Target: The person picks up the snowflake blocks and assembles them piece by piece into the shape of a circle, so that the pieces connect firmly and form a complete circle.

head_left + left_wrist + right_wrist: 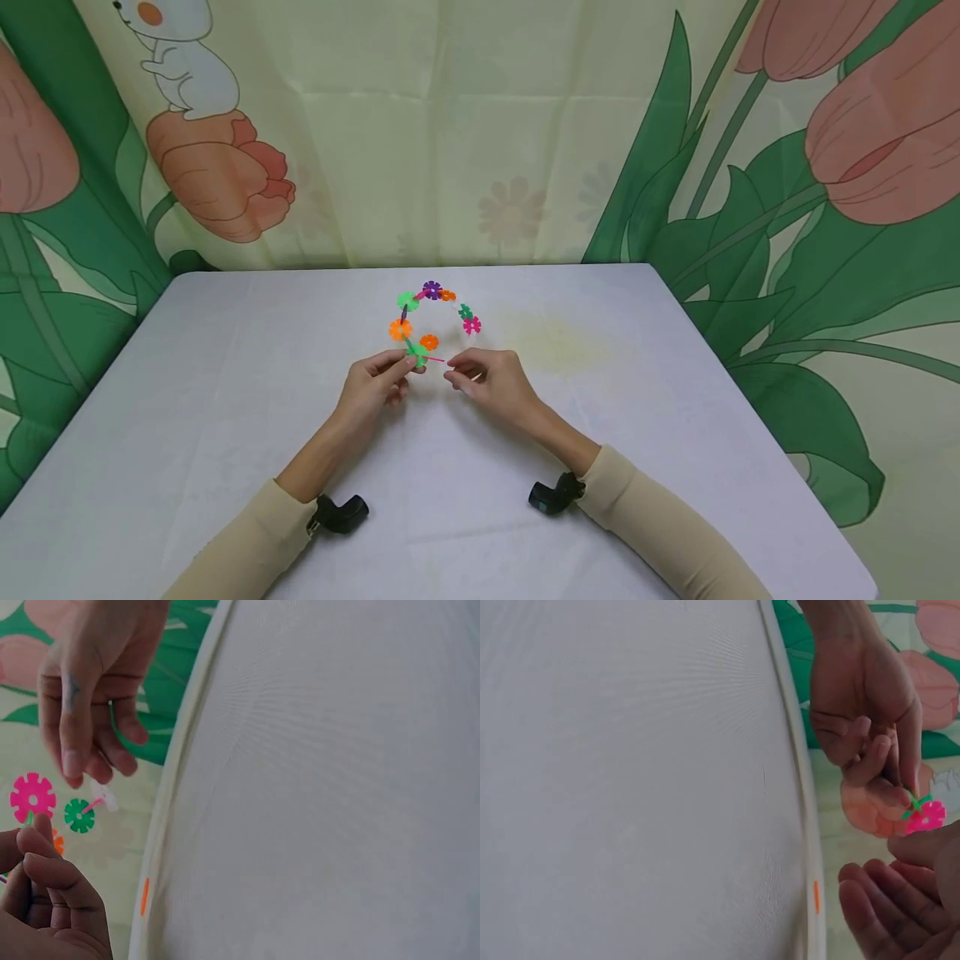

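Observation:
My left hand [372, 385] pinches a green notched flower disc [417, 356] between thumb and fingers. A pink disc [435, 359], seen edge-on in the head view, is slotted into that green disc and points toward the right hand; its round face shows in the right wrist view [928, 816]. My right hand [491, 379] hovers just right of the pink disc, fingers loosely bent, with nothing seen between them. From the green disc a curved chain of linked discs runs up through an orange disc [401, 330], a light green one [407, 302] and a purple one [432, 290].
The chain's far end carries a dark green disc [466, 312] and another pink disc [472, 325]. Inside the curve is a separate-looking orange disc [429, 342]. A white cloth covers the table [225, 400]; a printed curtain [420, 150] hangs behind it.

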Action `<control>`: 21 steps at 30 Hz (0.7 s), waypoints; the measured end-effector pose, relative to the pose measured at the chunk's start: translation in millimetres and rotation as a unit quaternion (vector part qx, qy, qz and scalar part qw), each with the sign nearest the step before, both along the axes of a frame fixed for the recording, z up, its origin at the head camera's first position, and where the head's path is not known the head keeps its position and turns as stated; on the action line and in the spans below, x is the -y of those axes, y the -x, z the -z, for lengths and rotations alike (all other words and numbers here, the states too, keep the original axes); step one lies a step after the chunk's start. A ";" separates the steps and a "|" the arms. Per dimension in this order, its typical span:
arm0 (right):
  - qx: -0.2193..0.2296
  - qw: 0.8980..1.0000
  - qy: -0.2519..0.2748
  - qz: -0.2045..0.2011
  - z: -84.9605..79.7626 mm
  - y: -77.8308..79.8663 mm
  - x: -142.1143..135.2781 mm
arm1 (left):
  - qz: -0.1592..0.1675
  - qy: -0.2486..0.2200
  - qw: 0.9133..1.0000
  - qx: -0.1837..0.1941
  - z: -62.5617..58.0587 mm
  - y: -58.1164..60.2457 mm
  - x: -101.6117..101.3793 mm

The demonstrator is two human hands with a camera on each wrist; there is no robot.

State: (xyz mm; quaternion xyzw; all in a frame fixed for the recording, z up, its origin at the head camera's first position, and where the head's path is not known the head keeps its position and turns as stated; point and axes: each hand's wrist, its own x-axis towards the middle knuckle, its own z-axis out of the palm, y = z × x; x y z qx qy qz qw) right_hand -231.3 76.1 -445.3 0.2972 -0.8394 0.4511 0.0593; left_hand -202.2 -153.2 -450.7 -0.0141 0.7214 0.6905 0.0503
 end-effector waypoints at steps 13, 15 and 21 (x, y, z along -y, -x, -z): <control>0.242 0.963 0.033 0.110 1.4 43.2 18.5 | -0.020 -0.065 0.998 0.020 -9.1 1.7 6.1; 0.270 0.955 0.051 0.109 4.4 49.7 23.2 | -0.023 -0.072 0.997 0.017 -10.7 1.1 5.6; 0.293 0.947 0.074 0.108 11.3 63.6 33.1 | -0.019 -0.093 0.995 0.005 -14.0 1.1 3.8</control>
